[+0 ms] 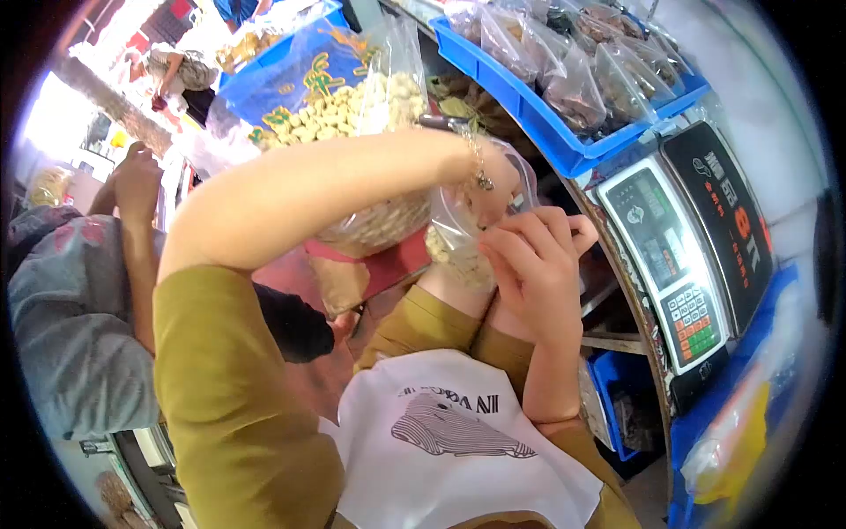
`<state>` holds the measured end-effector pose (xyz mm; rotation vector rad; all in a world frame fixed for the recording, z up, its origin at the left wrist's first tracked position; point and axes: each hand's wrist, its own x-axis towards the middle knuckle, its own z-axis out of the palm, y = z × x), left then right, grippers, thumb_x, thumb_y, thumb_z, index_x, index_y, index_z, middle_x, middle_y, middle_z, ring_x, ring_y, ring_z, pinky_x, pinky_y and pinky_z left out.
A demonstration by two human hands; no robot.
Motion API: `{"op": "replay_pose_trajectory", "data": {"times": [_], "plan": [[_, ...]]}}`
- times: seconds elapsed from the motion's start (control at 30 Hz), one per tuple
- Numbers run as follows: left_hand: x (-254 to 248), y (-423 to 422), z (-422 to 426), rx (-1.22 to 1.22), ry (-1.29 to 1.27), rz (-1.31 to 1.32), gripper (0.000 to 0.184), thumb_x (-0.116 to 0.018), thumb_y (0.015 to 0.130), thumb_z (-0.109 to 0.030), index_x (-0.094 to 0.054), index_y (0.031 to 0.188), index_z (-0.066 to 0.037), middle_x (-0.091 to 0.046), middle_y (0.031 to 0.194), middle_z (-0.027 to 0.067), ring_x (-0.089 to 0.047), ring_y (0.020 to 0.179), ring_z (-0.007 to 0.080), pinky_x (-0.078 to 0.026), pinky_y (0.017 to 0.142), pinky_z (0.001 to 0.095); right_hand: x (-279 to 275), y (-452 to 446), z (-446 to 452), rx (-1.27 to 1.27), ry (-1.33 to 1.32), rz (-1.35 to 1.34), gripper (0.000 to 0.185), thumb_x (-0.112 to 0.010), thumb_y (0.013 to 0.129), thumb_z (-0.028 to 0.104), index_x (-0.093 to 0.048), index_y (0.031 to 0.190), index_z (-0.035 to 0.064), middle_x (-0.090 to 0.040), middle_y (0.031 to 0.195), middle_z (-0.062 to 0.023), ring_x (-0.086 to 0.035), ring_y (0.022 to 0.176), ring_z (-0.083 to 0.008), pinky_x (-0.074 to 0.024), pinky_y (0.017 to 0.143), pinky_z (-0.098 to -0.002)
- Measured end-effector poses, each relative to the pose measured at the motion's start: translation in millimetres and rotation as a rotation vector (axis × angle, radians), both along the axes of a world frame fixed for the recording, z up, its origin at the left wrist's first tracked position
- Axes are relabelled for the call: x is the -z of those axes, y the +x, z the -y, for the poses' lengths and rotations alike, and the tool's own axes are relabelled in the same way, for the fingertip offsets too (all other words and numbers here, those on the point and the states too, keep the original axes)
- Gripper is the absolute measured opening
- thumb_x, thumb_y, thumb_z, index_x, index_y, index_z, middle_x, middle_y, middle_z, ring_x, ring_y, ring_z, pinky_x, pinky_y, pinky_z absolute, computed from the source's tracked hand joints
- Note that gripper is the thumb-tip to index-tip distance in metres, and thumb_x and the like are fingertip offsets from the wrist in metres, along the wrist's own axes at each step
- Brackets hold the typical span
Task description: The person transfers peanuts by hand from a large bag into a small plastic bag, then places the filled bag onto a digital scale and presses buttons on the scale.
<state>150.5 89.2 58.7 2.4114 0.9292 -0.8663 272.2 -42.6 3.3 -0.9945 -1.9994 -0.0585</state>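
A clear plastic bag (454, 231) with pale nut-like pieces in its bottom hangs above my lap. My left hand (491, 187) reaches across from the left, closed at the top of this bag, its fingertips partly hidden. A thin bracelet (480, 167) circles that wrist. Close beside it, my right hand (536, 260) pinches the bag's upper edge between thumb and forefinger, with the other fingers raised. Just behind, a larger clear bag of pale beans or nuts (379, 225) is partly covered by my left forearm.
A digital scale (656, 256) stands on the counter at right. Behind it, a blue tray (564, 145) holds several filled bags. A big printed bag of pale nuts (326, 115) lies beyond my forearm. A person in grey (79, 309) is close on my left. A blue bin (617, 406) sits below.
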Motion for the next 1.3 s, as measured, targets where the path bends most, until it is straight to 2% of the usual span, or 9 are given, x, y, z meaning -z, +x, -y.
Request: {"op": "replay_pose_trajectory", "data": {"times": [0.07,0.17,0.47,0.57,0.63,0.8,1.0,1.17,1.3], "plan": [[15,-10,-3,0.135,0.146,0.123,0.036,-0.060,0.078,-0.031,-0.068,0.109,-0.015,-0.069,0.096,0.0130,-0.066,0.089,0.0270,-0.052,0.075,0.0381,-3,0,1,0.046,0.020,-0.035,0.017,-0.067,0.069,0.015,-0.066,0.086,0.0171,-0.060,0.087,0.0044,-0.055,0.088,-0.0189,-0.0305,0.078,-0.0398],[-17,-3,13,0.141,0.101,0.069,0.038,-0.059,0.080,-0.034,-0.067,0.112,-0.016,-0.069,0.100,0.0137,-0.065,0.097,0.0296,-0.050,0.084,0.0403,-6,0,5,0.086,0.027,-0.072,0.013,-0.069,0.072,0.016,-0.066,0.084,0.0175,-0.059,0.086,0.0036,-0.054,0.087,-0.0196,-0.0296,0.079,-0.0397],[-107,-46,72,0.008,0.324,0.286,0.033,-0.055,0.088,-0.032,-0.067,0.107,-0.008,-0.068,0.096,0.0172,-0.064,0.091,0.0368,-0.051,0.079,0.0436,-12,-10,-1,0.087,0.092,-0.112,0.016,-0.069,0.073,0.014,-0.064,0.088,0.0163,-0.055,0.085,-0.0003,-0.050,0.086,-0.0250,-0.0297,0.079,-0.0395],[-86,-74,91,-0.042,0.502,0.692,0.029,-0.056,0.090,-0.028,-0.064,0.108,-0.007,-0.065,0.104,0.0161,-0.062,0.097,0.0342,-0.049,0.083,0.0424,-14,-13,3,0.069,0.036,-0.149,0.017,-0.068,0.074,0.014,-0.064,0.090,0.0135,-0.053,0.093,-0.0051,-0.046,0.095,-0.0303,-0.0330,0.085,-0.0413],[-71,-83,117,-0.131,0.605,1.036,0.035,-0.063,0.088,-0.017,-0.059,0.121,-0.007,-0.054,0.123,0.0186,-0.052,0.115,0.0367,-0.044,0.095,0.0410,-13,-13,3,0.077,0.054,-0.159,0.016,-0.068,0.076,0.014,-0.065,0.091,0.0123,-0.052,0.098,-0.0072,-0.044,0.099,-0.0320,-0.0338,0.088,-0.0412],[-11,-81,154,-0.531,0.723,1.245,0.061,-0.066,0.084,-0.012,-0.041,0.139,-0.002,-0.034,0.144,0.0243,-0.037,0.132,0.0406,-0.031,0.109,0.0428,-4,-12,4,0.069,0.100,-0.258,0.013,-0.070,0.078,0.015,-0.066,0.091,0.0124,-0.048,0.109,-0.0119,-0.041,0.106,-0.0326,-0.0322,0.093,-0.0416],[22,-96,153,-0.650,1.025,1.303,0.053,-0.064,0.082,-0.009,-0.046,0.130,0.003,-0.039,0.139,0.0248,-0.040,0.127,0.0397,-0.032,0.107,0.0434,7,-11,12,-0.038,0.019,-0.358,0.012,-0.072,0.080,0.015,-0.065,0.085,0.0077,-0.043,0.117,-0.0152,-0.041,0.112,-0.0301,-0.0298,0.099,-0.0428],[47,-108,158,-0.589,0.752,1.525,0.054,-0.056,0.090,-0.012,-0.035,0.138,0.005,-0.039,0.141,0.0282,-0.040,0.131,0.0373,-0.032,0.109,0.0417,7,-6,31,-0.079,-0.019,-0.413,0.007,-0.073,0.075,0.018,-0.068,0.080,0.0166,-0.042,0.117,-0.0133,-0.041,0.109,-0.0273,-0.0283,0.099,-0.0393],[86,-103,169,-0.641,0.447,1.823,0.060,-0.053,0.093,-0.018,-0.028,0.142,0.005,-0.032,0.144,0.0334,-0.038,0.134,0.0408,-0.033,0.108,0.0465,12,6,54,0.002,0.009,-0.224,0.003,-0.069,0.077,0.024,-0.068,0.077,0.0269,-0.042,0.115,-0.0099,-0.042,0.108,-0.0275,-0.0319,0.095,-0.0408]]}}
